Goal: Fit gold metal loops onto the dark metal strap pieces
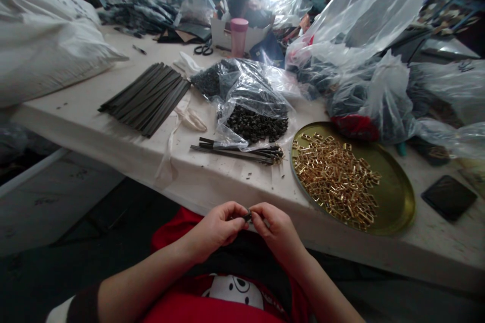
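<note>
My left hand (225, 222) and my right hand (271, 219) meet in front of the table edge, above my lap. Both are closed in a pinch on a small dark strap piece (248, 215), most of it hidden by the fingers. Beyond them on the table lies a short bundle of dark straps (227, 150), some with gold buckles at their right ends. Gold buckles (337, 181) are heaped on a round gold-coloured tray (397, 197) to the right. A clear plastic bag (253, 81) spills small black pieces (257, 125).
A fanned stack of dark strips (146, 98) lies on the left, near a large white sack (45, 45). Black-handled scissors (203, 50) and a pink cup (238, 38) stand farther back. Plastic bags (386, 96) crowd the right; a dark flat object (449, 197) lies by the tray.
</note>
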A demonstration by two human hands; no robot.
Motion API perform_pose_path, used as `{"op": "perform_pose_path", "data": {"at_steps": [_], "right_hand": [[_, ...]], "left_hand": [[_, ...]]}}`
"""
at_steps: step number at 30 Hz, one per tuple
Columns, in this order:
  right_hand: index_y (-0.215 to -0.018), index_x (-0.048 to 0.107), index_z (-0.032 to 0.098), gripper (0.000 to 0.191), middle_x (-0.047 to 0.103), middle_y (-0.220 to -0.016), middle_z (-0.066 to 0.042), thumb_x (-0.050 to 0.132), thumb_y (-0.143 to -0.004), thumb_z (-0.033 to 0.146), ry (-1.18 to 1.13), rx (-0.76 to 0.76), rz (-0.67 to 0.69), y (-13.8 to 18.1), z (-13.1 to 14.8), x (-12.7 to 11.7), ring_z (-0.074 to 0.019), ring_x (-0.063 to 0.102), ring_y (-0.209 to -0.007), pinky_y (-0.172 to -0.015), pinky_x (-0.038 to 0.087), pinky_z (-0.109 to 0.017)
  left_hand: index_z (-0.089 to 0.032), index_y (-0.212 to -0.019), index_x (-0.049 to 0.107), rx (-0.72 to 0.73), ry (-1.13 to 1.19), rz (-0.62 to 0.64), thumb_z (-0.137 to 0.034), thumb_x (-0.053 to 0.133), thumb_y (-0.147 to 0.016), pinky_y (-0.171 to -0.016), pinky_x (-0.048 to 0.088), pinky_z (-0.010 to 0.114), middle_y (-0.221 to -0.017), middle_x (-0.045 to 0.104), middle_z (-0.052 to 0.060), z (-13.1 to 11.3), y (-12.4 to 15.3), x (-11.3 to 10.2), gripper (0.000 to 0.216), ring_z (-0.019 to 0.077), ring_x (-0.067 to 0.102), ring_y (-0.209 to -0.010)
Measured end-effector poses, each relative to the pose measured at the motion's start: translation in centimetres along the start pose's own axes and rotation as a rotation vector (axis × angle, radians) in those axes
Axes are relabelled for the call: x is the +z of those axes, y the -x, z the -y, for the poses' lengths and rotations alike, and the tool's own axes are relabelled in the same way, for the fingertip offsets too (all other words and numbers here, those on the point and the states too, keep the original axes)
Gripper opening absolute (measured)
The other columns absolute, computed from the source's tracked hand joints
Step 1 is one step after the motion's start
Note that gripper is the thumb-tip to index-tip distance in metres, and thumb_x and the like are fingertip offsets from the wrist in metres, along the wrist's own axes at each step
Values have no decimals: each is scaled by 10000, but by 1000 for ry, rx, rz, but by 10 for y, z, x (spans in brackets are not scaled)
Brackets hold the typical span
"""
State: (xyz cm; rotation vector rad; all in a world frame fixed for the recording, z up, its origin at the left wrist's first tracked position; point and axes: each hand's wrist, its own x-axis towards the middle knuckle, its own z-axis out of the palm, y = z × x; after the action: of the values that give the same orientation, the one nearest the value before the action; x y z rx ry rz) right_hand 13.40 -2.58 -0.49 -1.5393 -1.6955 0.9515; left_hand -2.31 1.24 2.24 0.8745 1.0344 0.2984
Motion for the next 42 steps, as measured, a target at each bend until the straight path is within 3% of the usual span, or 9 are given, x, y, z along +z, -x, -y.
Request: {"op": "perform_pose_path", "data": {"at_steps": [5, 12, 17, 20, 22, 29, 33, 38, 42], "right_hand": [[-793, 644, 224, 149, 647, -711, -12, 502, -764, 189, 7, -6, 82, 1, 0, -4, -155, 582, -656, -603, 420, -255], [-756, 597, 193, 133, 631, -707, -39, 467, -783, 206, 178, 43, -117, 0, -1, -13, -167, 559, -648, -612, 402, -269], [-571, 506, 206, 300, 532, -563, -9, 437, -834, 334, 193, 59, -98, 7, 1, -17, -143, 474, -553, -536, 342, -259], [-794, 563, 199, 185, 580, -681, -20, 485, -803, 367, -62, 172, -116, 6, -2, -11, -151, 512, -606, -558, 381, -263], [-918, 545, 186, 265, 588, -712, -20, 458, -814, 413, -327, 249, -55, 2, -3, -6, -141, 524, -596, -556, 405, -260], [-586, 440, 194, 311, 431, -467, 65, 512, -764, 438, -623, 373, -2, -16, -1, 4, -84, 383, -444, -465, 320, -217], [-570, 414, 200, 332, 392, -444, 70, 483, -766, 458, -587, 396, -3, -26, 0, 5, -85, 342, -431, -450, 294, -221], [-596, 446, 199, 349, 407, -480, 53, 434, -793, 487, -458, 268, 6, -52, 3, -14, -100, 372, -460, -464, 310, -230], [-767, 535, 189, 289, 510, -605, 11, 405, -831, 440, -232, 147, -196, -92, -12, -44, -132, 463, -548, -519, 364, -246]], "left_hand": [[-150, -843, 505, 21, -41, 8, -191, 528, -713, -359, 169, 146, -494, 389, -103, 4, 5, 0, 138, 18, 271, -383], [-140, -903, 520, -40, 37, -11, -189, 564, -677, -347, 121, 161, -574, 504, -68, 3, 17, -4, 236, 5, 261, -351], [-129, -971, 534, -54, 205, 38, -198, 621, -661, -350, 107, 163, -574, 509, -59, 0, 24, -14, 329, 5, 292, -357], [-126, -958, 543, -94, 283, 79, -169, 633, -654, -351, 90, 160, -589, 517, -51, -1, 23, -17, 320, -2, 291, -362], [-128, -942, 549, -131, 309, 100, -147, 631, -651, -351, 81, 158, -596, 522, -48, -2, 21, -18, 303, -6, 287, -360], [-137, -898, 558, -154, 292, 115, -150, 616, -650, -341, 99, 158, -601, 524, -53, 0, 10, -17, 254, -4, 300, -355], [-148, -866, 524, -133, 262, 103, -208, 610, -674, -328, 112, 151, -603, 528, -57, -3, 2, -17, 218, -1, 306, -347], [-173, -731, 433, -18, 174, 72, -349, 603, -704, -313, 132, 156, -541, 499, -73, -22, -16, -21, 247, 10, 328, -321], [-179, -703, 415, 25, 198, 32, -361, 604, -697, -317, 121, 161, -521, 486, -79, -39, -31, -32, 263, 9, 303, -310]]}}
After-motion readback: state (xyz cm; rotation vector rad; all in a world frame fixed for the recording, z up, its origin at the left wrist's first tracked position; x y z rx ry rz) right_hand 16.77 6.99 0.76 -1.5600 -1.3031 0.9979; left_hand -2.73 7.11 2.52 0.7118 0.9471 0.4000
